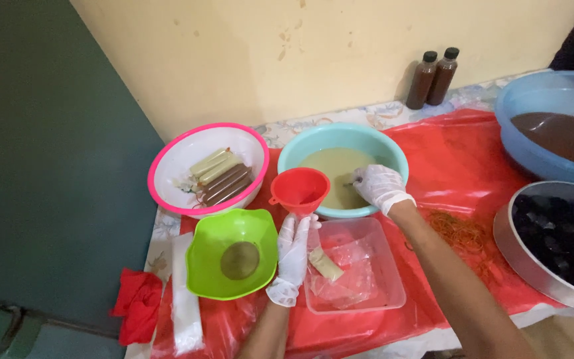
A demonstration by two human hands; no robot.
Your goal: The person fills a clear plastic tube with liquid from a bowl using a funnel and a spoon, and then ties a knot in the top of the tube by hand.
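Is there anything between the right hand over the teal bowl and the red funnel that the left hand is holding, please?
Nothing visible. The right hand is over the pale liquid in the teal bowl; the red funnel, held by the left hand, sits just beside it.

Gloved left hand (292, 256) under a red funnel (299, 189), right hand (378, 186) over the teal bowl (393, 156) of beige liquid.

This looks like a home food-making corner, a small homemade ice-pop setup. A table (313, 123) stands against a stained yellow wall (267, 53) and is spread with a red plastic sheet (460, 159). On it sit plastic household basins: a pink-rimmed one (167, 179) at 10 o'clock holding filled tube packs (219, 176), a teal one (380, 143) of pale liquid at 12. Two dark bottles (433, 76) stand at 1 o'clock.
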